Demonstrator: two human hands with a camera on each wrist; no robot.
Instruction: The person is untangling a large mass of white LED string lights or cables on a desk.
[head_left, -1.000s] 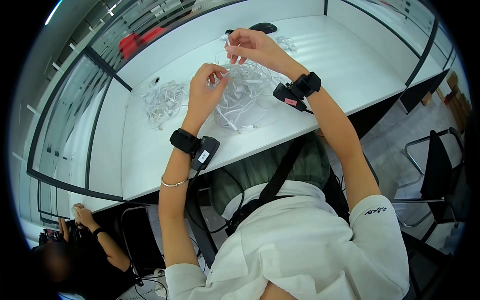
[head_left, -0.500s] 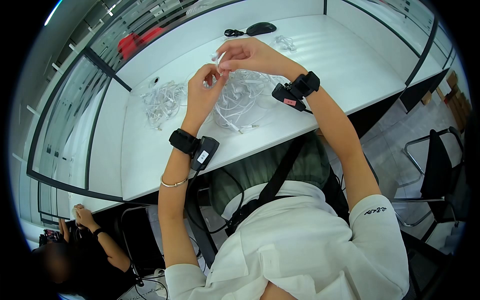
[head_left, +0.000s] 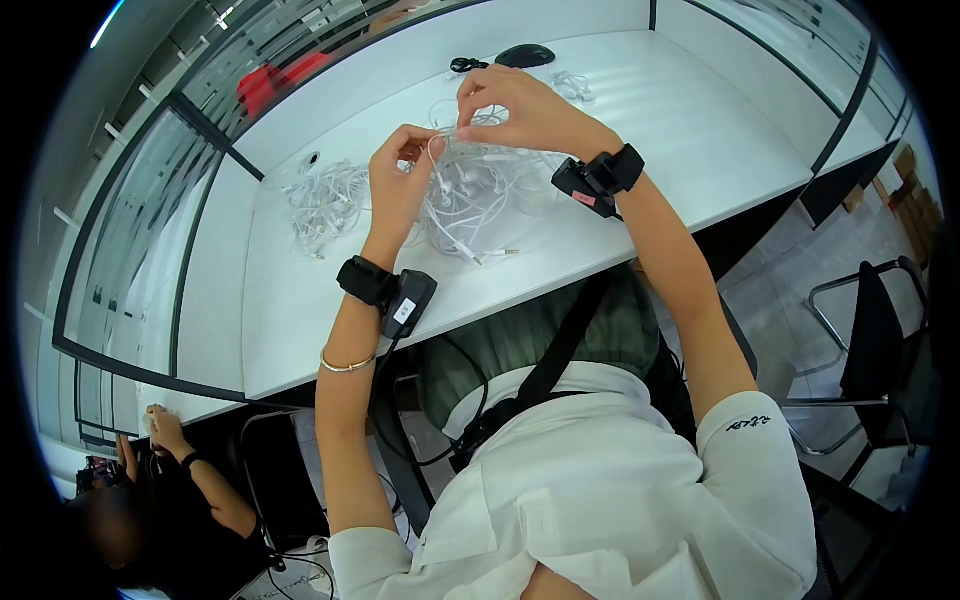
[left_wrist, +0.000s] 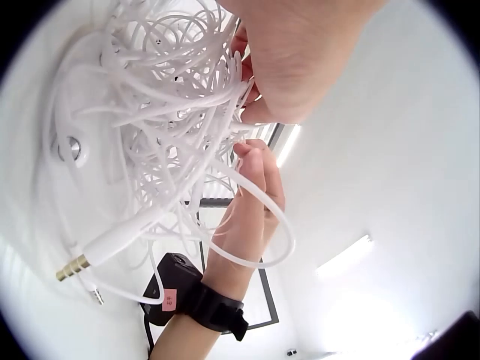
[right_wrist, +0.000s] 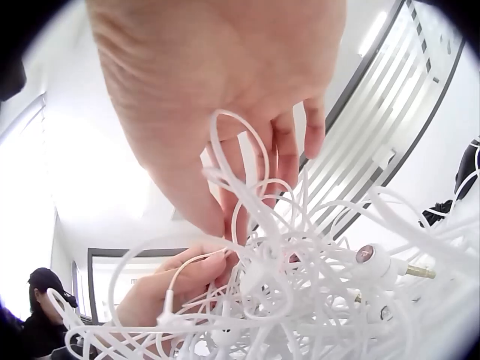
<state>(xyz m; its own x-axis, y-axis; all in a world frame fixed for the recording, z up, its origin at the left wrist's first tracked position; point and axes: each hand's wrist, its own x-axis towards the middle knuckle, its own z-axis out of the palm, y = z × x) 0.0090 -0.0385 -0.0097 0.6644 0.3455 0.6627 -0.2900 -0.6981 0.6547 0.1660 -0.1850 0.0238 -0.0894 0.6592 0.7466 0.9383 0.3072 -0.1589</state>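
Note:
A tangled heap of white wired earphones [head_left: 470, 200] lies on the desk below both hands. Thumb and fingertips of my left hand [head_left: 398, 195] pinch a white earphone cable at the heap's left side. Just to the right, my right hand [head_left: 530, 112] pinches a cable between thumb and forefinger, the other fingers loosely bent. The hands' fingertips are close together in the right wrist view, partly hidden by loops of cable [right_wrist: 259, 180]. A gold-tipped audio plug [left_wrist: 75, 268] sticks out of the heap in the left wrist view.
A second pile of white earphones [head_left: 325, 205] lies to the left on the white desk [head_left: 700, 130]. At the back are a black mouse [head_left: 525, 56] and a small white cable bundle [head_left: 572, 86]. Low partitions enclose the desk. Another person [head_left: 180, 490] sits at lower left.
My right hand came in to the left hand, then drew back a little to the right. The left hand shifted slightly left, and a cable now shows at its fingertips.

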